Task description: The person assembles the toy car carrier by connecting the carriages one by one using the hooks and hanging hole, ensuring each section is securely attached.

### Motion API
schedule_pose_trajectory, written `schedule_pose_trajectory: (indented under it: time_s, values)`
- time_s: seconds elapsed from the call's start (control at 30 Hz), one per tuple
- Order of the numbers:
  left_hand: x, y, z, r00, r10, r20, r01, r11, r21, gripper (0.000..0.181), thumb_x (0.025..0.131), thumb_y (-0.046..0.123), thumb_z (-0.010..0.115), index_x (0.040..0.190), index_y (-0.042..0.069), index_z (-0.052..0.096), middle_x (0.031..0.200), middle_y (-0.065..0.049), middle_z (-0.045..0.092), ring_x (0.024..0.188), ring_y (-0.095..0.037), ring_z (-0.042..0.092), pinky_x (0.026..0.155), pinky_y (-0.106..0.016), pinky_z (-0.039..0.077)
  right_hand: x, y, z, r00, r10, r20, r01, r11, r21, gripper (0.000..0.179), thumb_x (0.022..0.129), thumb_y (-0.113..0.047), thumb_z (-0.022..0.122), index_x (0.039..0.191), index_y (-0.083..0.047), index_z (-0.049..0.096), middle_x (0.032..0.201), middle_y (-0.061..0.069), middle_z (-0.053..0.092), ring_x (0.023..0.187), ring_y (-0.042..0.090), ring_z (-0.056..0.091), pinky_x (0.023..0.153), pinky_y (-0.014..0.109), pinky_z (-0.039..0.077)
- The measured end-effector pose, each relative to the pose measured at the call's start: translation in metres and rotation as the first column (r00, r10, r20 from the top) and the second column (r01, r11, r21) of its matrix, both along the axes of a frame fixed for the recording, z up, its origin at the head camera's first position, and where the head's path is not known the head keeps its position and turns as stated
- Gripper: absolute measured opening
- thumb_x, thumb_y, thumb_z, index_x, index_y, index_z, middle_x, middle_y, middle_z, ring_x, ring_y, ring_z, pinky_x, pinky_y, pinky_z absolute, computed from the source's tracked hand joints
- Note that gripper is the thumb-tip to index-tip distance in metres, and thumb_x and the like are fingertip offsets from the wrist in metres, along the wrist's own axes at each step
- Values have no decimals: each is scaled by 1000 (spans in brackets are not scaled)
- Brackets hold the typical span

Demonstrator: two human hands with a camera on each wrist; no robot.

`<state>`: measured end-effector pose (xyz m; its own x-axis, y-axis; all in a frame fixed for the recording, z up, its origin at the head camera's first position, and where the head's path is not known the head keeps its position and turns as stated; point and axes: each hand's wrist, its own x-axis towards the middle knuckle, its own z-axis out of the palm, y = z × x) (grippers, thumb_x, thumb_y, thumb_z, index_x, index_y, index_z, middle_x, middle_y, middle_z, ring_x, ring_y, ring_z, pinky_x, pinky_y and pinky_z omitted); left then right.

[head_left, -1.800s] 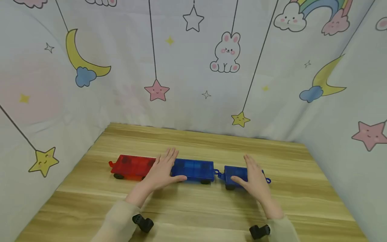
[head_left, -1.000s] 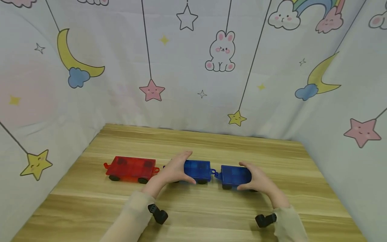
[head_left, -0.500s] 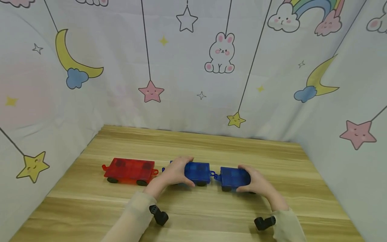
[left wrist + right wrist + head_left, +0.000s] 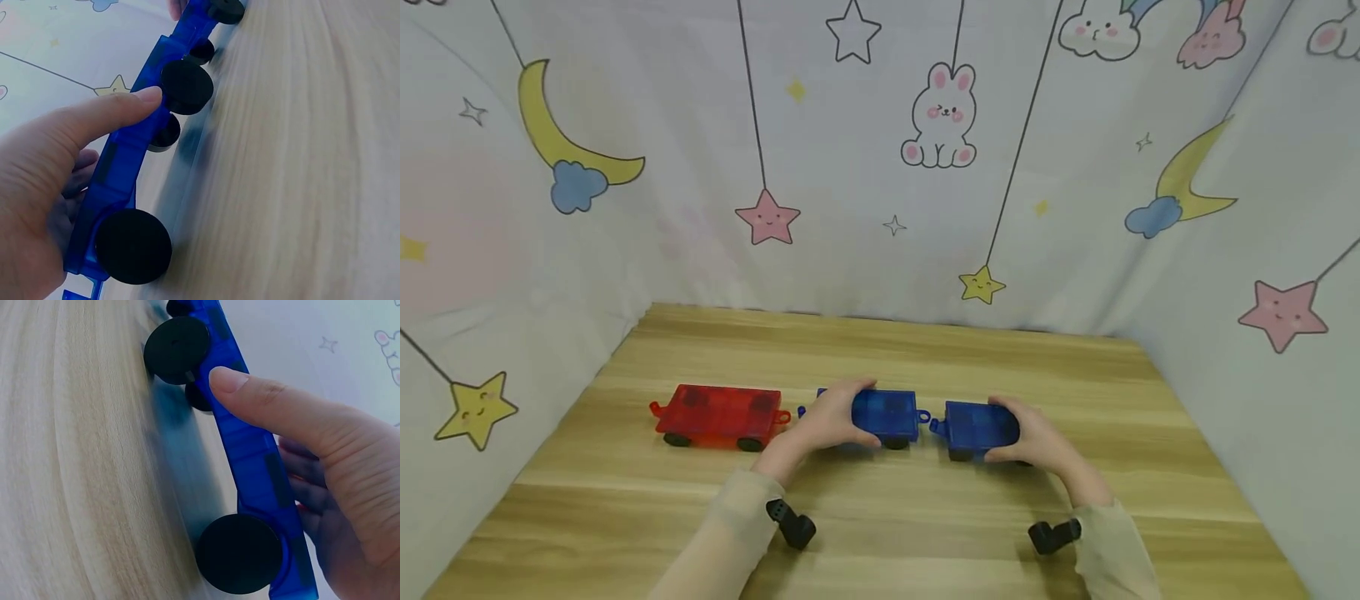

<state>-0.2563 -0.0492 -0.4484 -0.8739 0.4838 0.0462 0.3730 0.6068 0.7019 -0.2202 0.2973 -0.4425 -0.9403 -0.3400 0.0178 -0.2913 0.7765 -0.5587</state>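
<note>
Two translucent blue toy train cars with black wheels stand end to end at mid-table. My left hand (image 4: 829, 423) grips the left blue car (image 4: 886, 414) across its sides; in the left wrist view the thumb lies along the car's near side (image 4: 120, 164), by a wheel. The right blue car (image 4: 976, 425) is held by my right hand (image 4: 1039, 437), thumb on the near side and fingers behind, as the right wrist view shows. Between the cars, the left one's ring (image 4: 924, 416) and the right one's hook (image 4: 936, 426) sit close, with a narrow gap.
A translucent red toy train car (image 4: 721, 412) stands left of my left hand, its ring end toward the blue cars. The wooden tabletop (image 4: 880, 508) ends at a white printed cloth backdrop (image 4: 842, 275) at the back and sides.
Both hands have moved from spread over the cars to gripping one blue car each. The ring and hook between the blue cars overlapped before and now show a small gap.
</note>
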Motion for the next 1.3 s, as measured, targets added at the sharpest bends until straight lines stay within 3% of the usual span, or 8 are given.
schedule_pose_trajectory:
  time_s: [0.2,0.47,0.73,1.3]
  values:
    - [-4,-4,5,1000,2,6,-2,999,35,93,71,32,88,148,6,41,147,-12,48,136,-35,43,111,-57,36,-7,-2,5,1000,8,-4,-8,1000,-1,92,71,-30,87,143,6,42,143,27,48,129,48,45,103,62,40]
    - [-8,-7,4,1000,-25,-16,26,999,40,94,71,31,88,148,6,41,147,-12,48,137,-35,42,111,-57,35,-10,-3,6,1000,9,1,-9,1000,9,93,72,-32,87,144,5,41,144,27,47,131,48,44,104,62,38]
    - [-8,-6,2,998,-42,-41,44,998,36,94,71,32,88,148,5,41,146,-12,49,137,-35,42,112,-57,34,-9,-4,5,1000,3,-2,-3,1000,12,92,72,-32,87,144,5,41,144,27,47,131,48,44,104,62,38]
    - [-4,-1,-3,999,-47,-16,48,998,38,95,71,32,88,148,5,40,147,-11,49,137,-34,42,112,-56,34,-6,-7,2,1000,-1,18,1,1000,12,92,73,-32,86,144,4,41,144,26,47,132,47,43,105,61,38]
